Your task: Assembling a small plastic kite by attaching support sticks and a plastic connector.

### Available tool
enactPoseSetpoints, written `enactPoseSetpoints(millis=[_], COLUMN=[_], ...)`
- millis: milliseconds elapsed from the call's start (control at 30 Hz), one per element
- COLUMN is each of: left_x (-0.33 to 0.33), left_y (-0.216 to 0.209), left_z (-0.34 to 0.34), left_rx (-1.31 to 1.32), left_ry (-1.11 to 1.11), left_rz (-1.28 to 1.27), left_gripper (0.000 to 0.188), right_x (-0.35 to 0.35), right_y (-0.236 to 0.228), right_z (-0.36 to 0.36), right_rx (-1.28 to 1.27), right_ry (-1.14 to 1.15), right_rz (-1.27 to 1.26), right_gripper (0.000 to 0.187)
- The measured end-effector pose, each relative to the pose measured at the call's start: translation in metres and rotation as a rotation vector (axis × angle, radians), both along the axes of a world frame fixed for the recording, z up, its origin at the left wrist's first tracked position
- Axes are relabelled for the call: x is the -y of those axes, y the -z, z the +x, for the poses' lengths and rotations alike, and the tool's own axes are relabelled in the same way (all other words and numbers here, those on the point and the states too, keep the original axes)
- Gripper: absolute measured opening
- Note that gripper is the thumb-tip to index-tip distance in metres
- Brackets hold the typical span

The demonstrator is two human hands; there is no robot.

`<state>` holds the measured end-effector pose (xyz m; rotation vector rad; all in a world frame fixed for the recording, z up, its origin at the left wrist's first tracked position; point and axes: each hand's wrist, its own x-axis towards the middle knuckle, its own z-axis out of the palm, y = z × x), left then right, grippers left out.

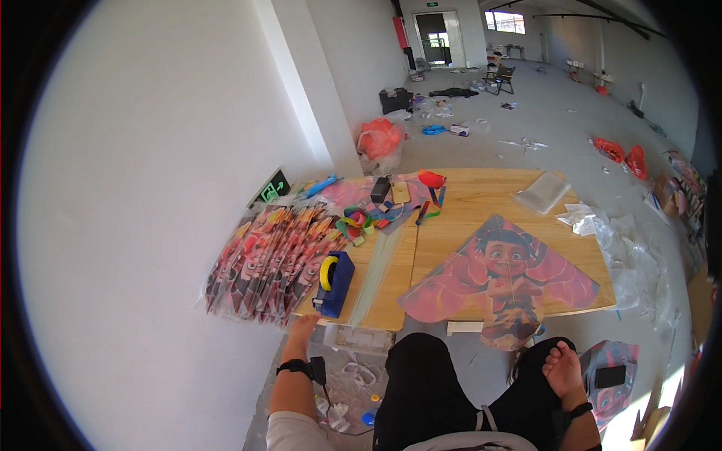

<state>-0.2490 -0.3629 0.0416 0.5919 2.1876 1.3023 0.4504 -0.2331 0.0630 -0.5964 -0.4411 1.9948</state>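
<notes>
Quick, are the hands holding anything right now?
Left hand: can't tell if open or holding anything.
Right hand: loosely closed, nothing visible in it.

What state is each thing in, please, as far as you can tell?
Kite: spread flat, bottom overhanging the table edge.
Tape dispenser: loaded with a yellow roll.
Printed packs: overlapping, in clear wrapping.
Clear bags: lying flat.
Folding chair: unfolded.
Left hand: at the table edge, grip unclear.
Right hand: loosely curled, nothing visibly held.
</notes>
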Motion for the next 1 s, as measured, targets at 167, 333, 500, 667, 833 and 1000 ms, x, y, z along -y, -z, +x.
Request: enactPoseSetpoints(millis=[167,333,500,667,833,1000], left_x=[-0.017,-0.001,-0.015,0.022,0.024,0.004], left_y=[0.01,0.03,-0.025,-0.072,-0.148,-0.169], left_z=[0.004,-0.055,-0.011,0.023,0.164,0.275], left_rx=[0.045,-0.167,-1.025,-0.66,-0.208,0.028], left_ry=[0.005,0.163,0.37,0.322,0.656,0.998], left_rz=[0.033,-0.035,-0.934,-0.343,0.394,0.591], left_gripper=[0.038,0.035,0.03,0.022,0.044,0.055], right_x=[0.004,0.001,0.009,0.006,-0.002,0.011], right_y=[-0.002,-0.005,0.0,-0.004,-0.028,-0.089], right_z=[-0.001,-0.008,0.008,-0.002,-0.023,-0.103], right_rx=[0.005,0.004,0.012,0.021,0.409,0.527], right_ry=[0.043,0.011,0.094,0.011,-0.249,-0.421], right_rz=[0.001,0.003,-0.024,0.023,0.294,0.621], right_gripper=[0.018,0.017,0.016,0.016,0.012,0.025])
